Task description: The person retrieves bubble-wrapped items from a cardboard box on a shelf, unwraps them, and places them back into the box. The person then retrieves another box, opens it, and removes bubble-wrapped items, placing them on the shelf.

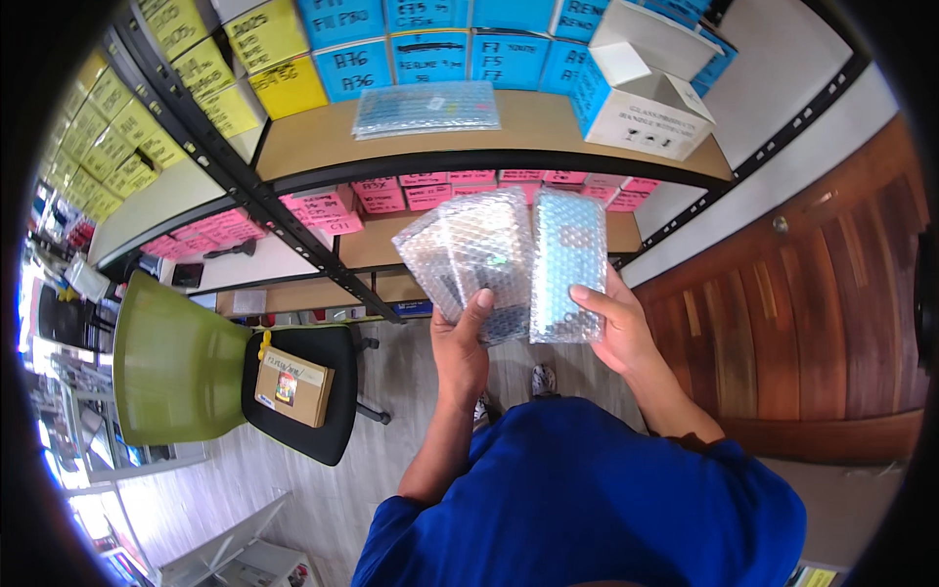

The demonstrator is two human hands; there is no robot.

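My left hand grips several bubble-wrapped flat packs, fanned out, with the thumb pressed on the front one. In my right hand is another bubble-wrapped pack, light blue with a dark lower end, held upright by thumb and fingers. The two lots are side by side, almost touching, in front of the shelf's edge. What lies inside the wrap is too blurred to make out. A further stack of bubble-wrapped packs lies flat on the shelf ahead of me.
An open white box stands at the shelf's right. Blue boxes and yellow boxes line the back, pink boxes the level below. A green-backed chair at left carries a cardboard box. A wooden door is at right.
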